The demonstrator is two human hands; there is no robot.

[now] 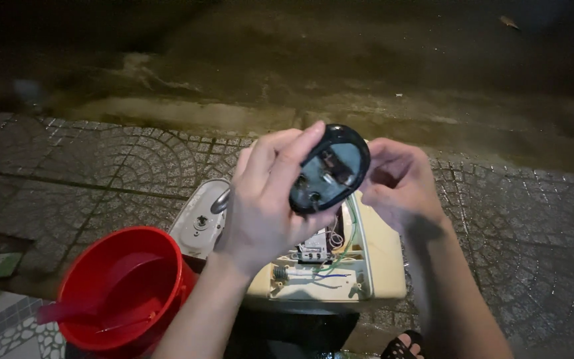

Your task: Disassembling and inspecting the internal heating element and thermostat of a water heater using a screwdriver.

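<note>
While the left hand (260,199) gripped a dark oval cover (330,167) between thumb and curled fingers (293,149), its grey inner face with small metal contacts was turned towards the camera. The right hand (400,183) sat just right of the cover, its fingers bent in loosely and close to the cover's edge; whether they touched it I could not tell. Below both hands lay an opened cream casing (380,266) on the patterned paving (101,166), with thin green and white wires (347,239) showing inside. A red bucket (124,292) stood at the near left, just beside the casing. A sandalled foot (403,347) showed at the near edge
</note>
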